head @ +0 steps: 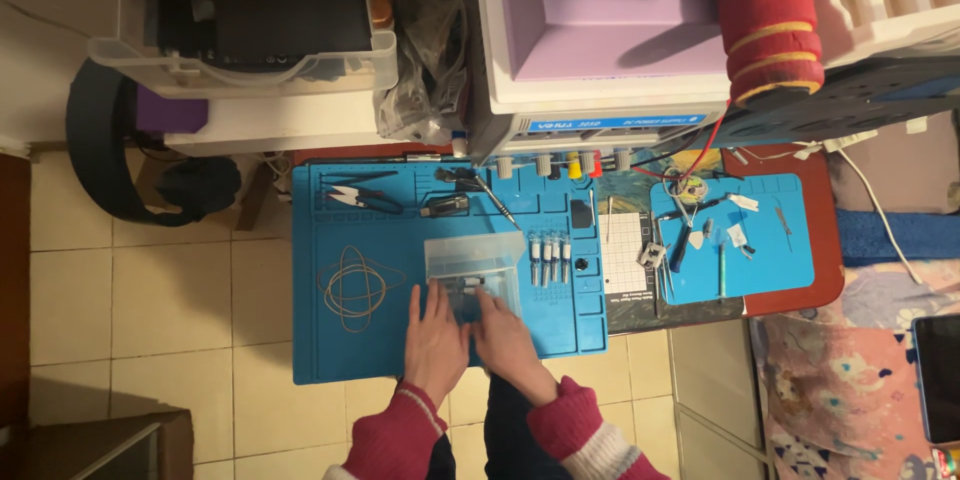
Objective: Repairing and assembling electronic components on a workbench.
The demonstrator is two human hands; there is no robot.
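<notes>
A clear plastic box (475, 262) sits on a big blue work mat (340, 350), with small parts dimly visible inside. My left hand (434, 337) lies flat on the mat with its fingertips against the box's near left corner. My right hand (503, 340) rests beside it, fingers touching the box's near edge. Both sleeves are dark red with pale cuffs. Neither hand grips anything.
A coil of thin wire (353, 288) lies left of the box. Small snips (360, 198) and tools sit at the mat's far edge, several small vials (549, 258) to the right. A smaller blue mat (770, 260) holds tweezers and bits. A bench unit (600, 125) stands behind.
</notes>
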